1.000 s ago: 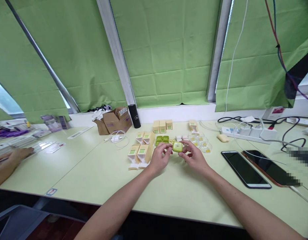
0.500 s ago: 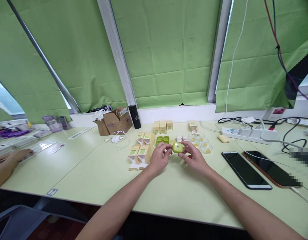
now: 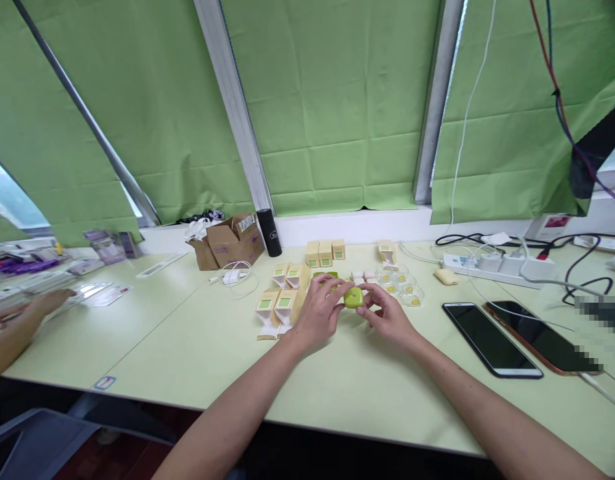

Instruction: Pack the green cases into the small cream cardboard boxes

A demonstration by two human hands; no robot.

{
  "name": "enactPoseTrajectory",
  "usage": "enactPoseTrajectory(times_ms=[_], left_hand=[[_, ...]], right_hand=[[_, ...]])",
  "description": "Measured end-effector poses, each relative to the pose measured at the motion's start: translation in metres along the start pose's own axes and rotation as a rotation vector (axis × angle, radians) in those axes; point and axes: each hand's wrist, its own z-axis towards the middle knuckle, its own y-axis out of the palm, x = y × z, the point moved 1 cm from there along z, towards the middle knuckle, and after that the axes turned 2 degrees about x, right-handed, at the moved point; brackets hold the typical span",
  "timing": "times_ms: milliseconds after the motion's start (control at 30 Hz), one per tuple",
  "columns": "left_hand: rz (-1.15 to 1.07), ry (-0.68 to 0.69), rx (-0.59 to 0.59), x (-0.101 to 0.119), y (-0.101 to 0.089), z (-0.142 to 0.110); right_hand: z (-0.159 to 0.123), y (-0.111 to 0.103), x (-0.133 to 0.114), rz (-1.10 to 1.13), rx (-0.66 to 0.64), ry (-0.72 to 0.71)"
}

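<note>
A small green rounded-square case (image 3: 354, 298) is held up just above the table between my two hands. My right hand (image 3: 387, 313) pinches its right side with thumb and fingers. My left hand (image 3: 321, 310) is closed at its left side, with fingers reaching over toward the top edge. Behind my left hand, a green compartment tray (image 3: 332, 274) is mostly hidden. Clear round cups (image 3: 411, 293) with yellow bits inside stand beyond my right hand, near small whitish pieces (image 3: 363, 276). Open cream cartons (image 3: 282, 303) with green windows stand left of my left hand.
Closed cream boxes (image 3: 326, 255) and another open carton (image 3: 386, 253) stand at the back. Two phones (image 3: 492, 340) lie at right near a power strip (image 3: 497, 267) with cables. A cardboard box (image 3: 227, 245) and black bottle (image 3: 269, 233) are back left. Another person's hand (image 3: 52, 300) works far left.
My left hand has shifted right and its fingers now reach over the green case, which is tilted differently. The other person's hand at far left has moved slightly right.
</note>
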Motion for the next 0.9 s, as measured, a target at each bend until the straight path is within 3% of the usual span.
enactPoseTrajectory(times_ms=[233,433,600,700,900], left_hand=[[0.043,0.042,-0.118,0.006,0.000,-0.003],[-0.046,-0.016,-0.104,0.004,0.000,-0.002],[-0.271,-0.306,0.050,-0.008,0.006,-0.001],[-0.465,-0.543,0.176,-0.022,0.012,-0.001],[-0.979,-0.743,0.256,-0.043,0.021,-0.005]], right_hand=[[-0.001,0.000,-0.001,-0.063,0.012,-0.019],[-0.001,0.001,-0.003,-0.104,0.022,-0.017],[-0.001,-0.002,-0.001,-0.186,0.064,-0.058],[-0.003,-0.004,-0.001,-0.408,0.087,-0.131],[-0.005,0.003,-0.003,-0.889,-0.068,-0.387]])
